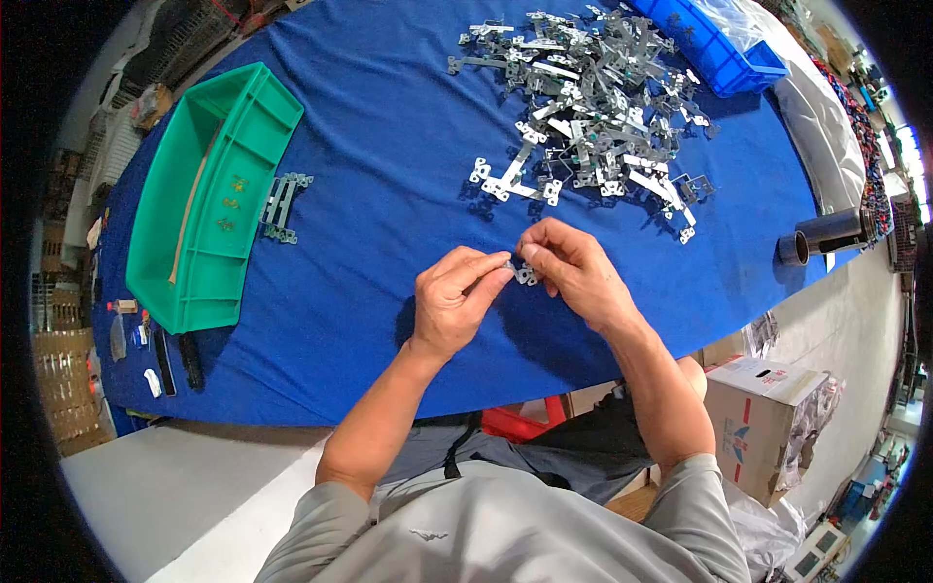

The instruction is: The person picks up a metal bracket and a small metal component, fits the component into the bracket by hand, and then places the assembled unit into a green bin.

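Note:
Between my two hands, above the near middle of the blue cloth, is a small silvery metal bracket [526,276] with holes in its end. My left hand [455,296] pinches its left side between thumb and fingertips. On the other side, my right hand [573,269] closes its thumb and fingers on the same bracket, hiding most of it. Beyond my hands spreads a large tangled heap of similar metal brackets [607,117]. One larger bracket piece [515,180] lies at the heap's near left edge.
A green plastic bin [267,107] stands at the left, with a few brackets [282,209] lying against its right side. At the far right is a blue crate [724,68]. Dark tubes [826,235] lie at the right edge. A cardboard box [763,384] stands below, right.

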Demonstrator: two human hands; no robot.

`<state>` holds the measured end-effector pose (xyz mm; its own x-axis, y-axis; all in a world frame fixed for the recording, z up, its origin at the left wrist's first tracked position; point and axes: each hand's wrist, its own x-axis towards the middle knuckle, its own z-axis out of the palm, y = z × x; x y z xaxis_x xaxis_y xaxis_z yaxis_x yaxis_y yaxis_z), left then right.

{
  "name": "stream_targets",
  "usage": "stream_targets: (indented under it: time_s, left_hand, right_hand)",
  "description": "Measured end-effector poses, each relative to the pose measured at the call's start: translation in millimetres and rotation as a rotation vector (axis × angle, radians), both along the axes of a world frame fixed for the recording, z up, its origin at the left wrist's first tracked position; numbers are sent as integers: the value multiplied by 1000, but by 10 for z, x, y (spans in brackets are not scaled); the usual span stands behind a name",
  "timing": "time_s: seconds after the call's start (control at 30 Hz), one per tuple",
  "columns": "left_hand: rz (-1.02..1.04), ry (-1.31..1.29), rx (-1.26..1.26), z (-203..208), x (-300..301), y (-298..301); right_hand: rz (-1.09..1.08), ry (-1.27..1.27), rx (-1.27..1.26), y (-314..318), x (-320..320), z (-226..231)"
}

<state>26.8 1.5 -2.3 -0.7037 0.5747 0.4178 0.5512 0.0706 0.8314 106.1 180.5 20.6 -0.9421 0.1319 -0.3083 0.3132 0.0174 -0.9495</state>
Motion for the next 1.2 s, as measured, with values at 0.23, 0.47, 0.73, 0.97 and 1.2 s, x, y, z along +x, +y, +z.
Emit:
stream_targets:
  time_s: [0.23,0.47,0.73,0.97,1.2]
  left_hand:
    - [158,-33,34,24,23,-8]
    - [144,-64,16,67,-3,-10]
    - [108,-70,37,10,-24,-24]
    - [78,-45,24,27,-1,-22]
    - [127,-40,70,49,28,-44]
  right_hand:
    - [-58,38,97,74,-2,69]
    - [36,-7,38,-8,23,28]
    - [13,-10,163,-1,24,60]
    - [8,35,157,1,37,-49]
    - [23,4,155,-25,34,49]
